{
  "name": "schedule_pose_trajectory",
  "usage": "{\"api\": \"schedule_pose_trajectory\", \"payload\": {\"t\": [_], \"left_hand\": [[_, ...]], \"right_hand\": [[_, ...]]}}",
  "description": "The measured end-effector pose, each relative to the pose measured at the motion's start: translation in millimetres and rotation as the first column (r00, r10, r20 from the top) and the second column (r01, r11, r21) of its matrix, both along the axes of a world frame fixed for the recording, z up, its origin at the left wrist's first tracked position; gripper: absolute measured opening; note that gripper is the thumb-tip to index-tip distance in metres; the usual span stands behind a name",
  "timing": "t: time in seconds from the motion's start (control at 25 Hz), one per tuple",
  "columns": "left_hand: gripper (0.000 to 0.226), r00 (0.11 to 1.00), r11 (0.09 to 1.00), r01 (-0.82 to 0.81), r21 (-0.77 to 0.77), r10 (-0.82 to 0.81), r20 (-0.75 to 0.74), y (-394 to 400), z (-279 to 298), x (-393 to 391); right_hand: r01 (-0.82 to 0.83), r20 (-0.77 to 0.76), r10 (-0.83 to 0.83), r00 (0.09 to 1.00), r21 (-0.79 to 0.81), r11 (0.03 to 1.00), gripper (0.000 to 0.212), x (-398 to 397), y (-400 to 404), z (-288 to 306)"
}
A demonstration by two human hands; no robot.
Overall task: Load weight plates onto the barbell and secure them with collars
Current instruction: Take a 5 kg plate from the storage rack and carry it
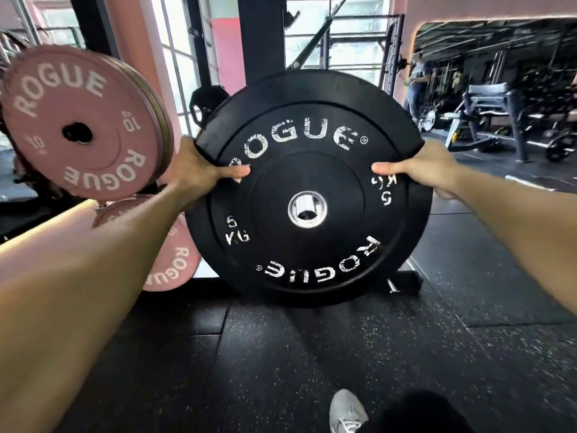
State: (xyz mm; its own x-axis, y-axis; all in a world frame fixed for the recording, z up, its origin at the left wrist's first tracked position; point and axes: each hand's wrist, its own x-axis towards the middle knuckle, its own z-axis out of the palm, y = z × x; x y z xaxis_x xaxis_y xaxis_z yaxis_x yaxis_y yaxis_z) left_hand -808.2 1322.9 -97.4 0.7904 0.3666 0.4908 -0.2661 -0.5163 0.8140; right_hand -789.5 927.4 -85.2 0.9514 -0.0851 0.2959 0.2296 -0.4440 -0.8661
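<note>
A black 5 kg Rogue bumper plate [307, 245] with a steel centre hole stands upright in front of me, held off the floor. My left hand [203, 171] grips its left rim, thumb lying across the face. My right hand [418, 170] grips the right rim the same way. Through the centre hole a metal peg or sleeve end shows; whether the plate rides on it I cannot tell. No barbell or collar is clearly in view.
Pink 10 kg Rogue plates [81, 126] hang on a rack peg at upper left, another pink plate [170, 257] below. A black rack upright [260, 42] rises behind. Black rubber floor [281, 354], my grey shoe [346, 410], gym machines [499, 114] at right.
</note>
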Motion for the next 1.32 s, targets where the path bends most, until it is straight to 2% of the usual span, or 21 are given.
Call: {"api": "schedule_pose_trajectory", "payload": {"t": [0.12, 0.28, 0.4, 0.48, 0.6, 0.84, 1.08, 1.2, 1.32], "left_hand": [[0.105, 0.997, 0.999, 0.022, 0.033, -0.024, 0.071, 14.6, 41.0, 1.3], [0.104, 0.996, 0.999, -0.016, 0.041, 0.013, 0.084, 3.8, 94.4, -3.4], [0.106, 0.997, 1.000, -0.024, 0.020, 0.023, 0.075, -4.8, 153.2, 0.6], [0.112, 0.996, 0.999, -0.031, 0.006, 0.031, 0.084, -6.7, 202.4, 7.3], [0.107, 0.996, 0.998, -0.057, 0.026, 0.055, 0.063, 2.9, 283.3, 18.8], [0.107, 0.994, 0.996, -0.085, 0.027, 0.083, 0.076, -3.1, 495.4, 12.3], [0.108, 0.986, 0.994, -0.109, 0.004, 0.108, 0.126, 12.8, 666.5, 15.1], [0.103, 0.990, 0.996, -0.091, -0.013, 0.091, 0.108, 43.2, 705.7, 9.0], [0.111, 0.984, 0.992, -0.126, 0.001, 0.125, 0.129, 82.5, 714.7, -9.5]], "right_hand": [[-0.070, 0.049, 0.068, 0.997, 0.056, 0.996, 0.053, -16.0, -0.5, 44.7], [-0.097, 0.095, 0.094, 0.991, 0.035, 0.995, 0.059, -6.9, -8.3, 87.1], [-0.100, 0.091, 0.097, 0.991, 0.028, 0.995, 0.064, 10.2, -13.4, 143.9], [-0.128, 0.086, 0.125, 0.988, 0.021, 0.992, 0.062, 16.7, -12.3, 195.3], [-0.156, 0.086, 0.154, 0.984, 0.012, 0.988, 0.056, 28.8, -9.7, 280.0], [-0.186, 0.093, 0.181, 0.979, 0.043, 0.982, 0.053, 46.5, -0.6, 485.3], [-0.180, 0.122, 0.184, 0.975, -0.041, 0.983, 0.054, 59.2, 25.2, 661.7], [-0.221, 0.146, 0.226, 0.963, -0.051, 0.974, 0.056, 64.0, 50.3, 707.5], [-0.264, 0.152, 0.270, 0.951, -0.062, 0.963, 0.054, 62.2, 86.8, 720.6]]}}
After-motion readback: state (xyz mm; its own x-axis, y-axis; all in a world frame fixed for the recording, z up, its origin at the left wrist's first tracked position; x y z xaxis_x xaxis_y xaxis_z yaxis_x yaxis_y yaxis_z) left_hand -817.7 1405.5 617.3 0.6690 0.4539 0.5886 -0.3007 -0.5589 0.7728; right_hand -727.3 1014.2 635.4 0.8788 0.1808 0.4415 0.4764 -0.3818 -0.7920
